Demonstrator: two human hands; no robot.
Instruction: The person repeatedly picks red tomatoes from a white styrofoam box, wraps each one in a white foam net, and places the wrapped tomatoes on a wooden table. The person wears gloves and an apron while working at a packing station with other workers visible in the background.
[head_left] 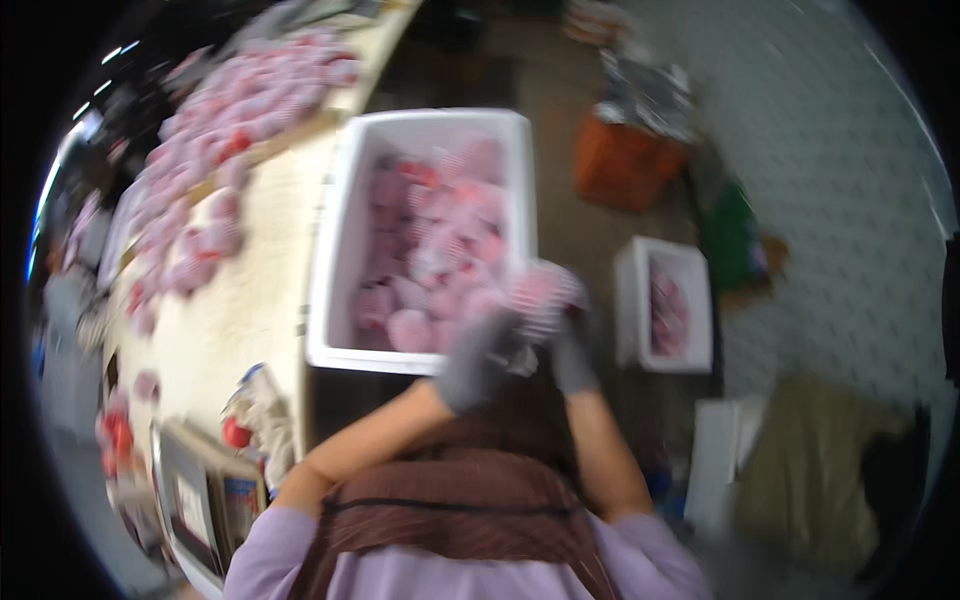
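Note:
Grey gloves cover both hands, which come together at the near right corner of a white foam box (338,240). Between them is a round fruit in a pink-and-white foam net (540,298). My left hand (478,362) closes on its near left side, and my right hand (572,352) on its right side. Motion blur and the gloves hide the exact grip of the fingers. Inside the box lie many netted fruits (435,245), pink with some red showing, heaped loosely below the rim.
A pale table (270,210) to the left carries a long spread of netted fruits (250,105). Cloth (268,420) and a red fruit (236,432) lie at its near end. To the right are a smaller white box (702,310) holding pink pieces and an orange crate (625,165).

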